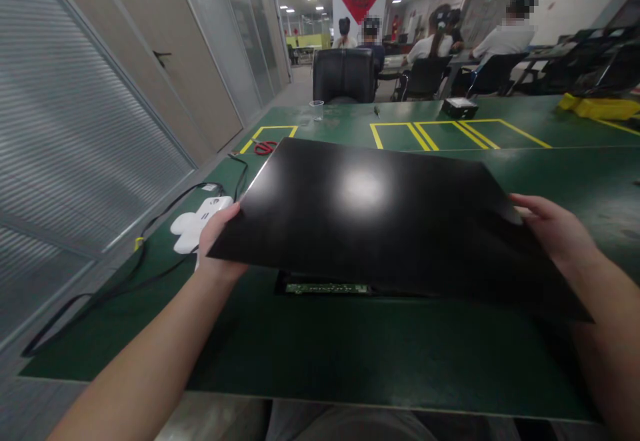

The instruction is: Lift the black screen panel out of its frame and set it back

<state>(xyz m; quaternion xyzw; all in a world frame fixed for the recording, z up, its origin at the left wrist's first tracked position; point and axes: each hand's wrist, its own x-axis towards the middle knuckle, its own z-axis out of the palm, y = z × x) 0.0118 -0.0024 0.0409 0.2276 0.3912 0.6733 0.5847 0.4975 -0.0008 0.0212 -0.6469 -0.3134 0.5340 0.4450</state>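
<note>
A flat black glossy panel (390, 221), much like a display screen, is held up off the table in both hands, with a bright glare on its face. My left hand (220, 237) grips its left edge, thumb on top and the other fingers hidden beneath. On the opposite side, my right hand (557, 227) is closed around the right edge; most of its fingers are out of sight. Below the panel's near edge a green circuit board (327, 288) shows inside a dark frame or casing on the table. The panel covers most of that casing.
The green table (380, 354) carries a white power strip (203, 221) with black cables, red-handled scissors or pliers (265, 148), a clear cup (317, 110), a black box (460, 107) and yellow tape outlines. A black chair (343, 74) and several seated people are beyond.
</note>
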